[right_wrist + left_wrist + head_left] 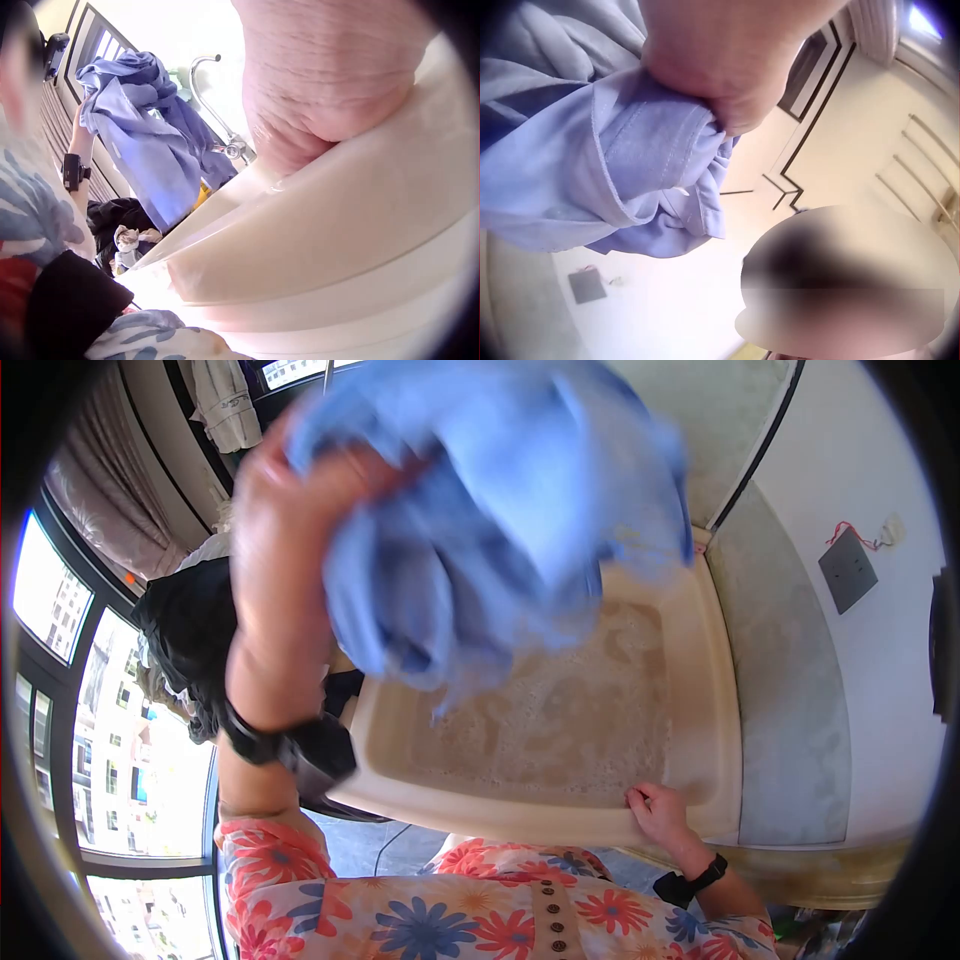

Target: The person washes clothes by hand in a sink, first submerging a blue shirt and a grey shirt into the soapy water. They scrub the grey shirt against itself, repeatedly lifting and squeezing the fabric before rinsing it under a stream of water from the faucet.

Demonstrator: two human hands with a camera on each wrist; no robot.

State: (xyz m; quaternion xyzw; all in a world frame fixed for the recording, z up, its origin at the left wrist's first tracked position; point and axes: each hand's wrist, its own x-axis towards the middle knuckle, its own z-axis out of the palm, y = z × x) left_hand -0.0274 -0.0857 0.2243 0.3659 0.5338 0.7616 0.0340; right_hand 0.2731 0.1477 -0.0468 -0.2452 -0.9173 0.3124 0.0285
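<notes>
My left hand (295, 525) is raised high and grips a crumpled blue shirt (520, 490), blurred in the head view. In the left wrist view the shirt (645, 150) hangs in folds below the hand, with stitched hems showing; the fingertips are hidden in the cloth. Its lower folds hang above a large beige sink (700, 690) holding cloudy, sudsy water (560, 710). On the sink's front rim, toward the right corner, my right hand (660, 815) holds the edge with its fingers curled over it.
Dark clothes (190, 620) are heaped left of the sink, near the windows (140, 740). A curved metal faucet (214, 101) rises at the sink's side. The right wall carries a dark plate (848, 570) with red wires above it.
</notes>
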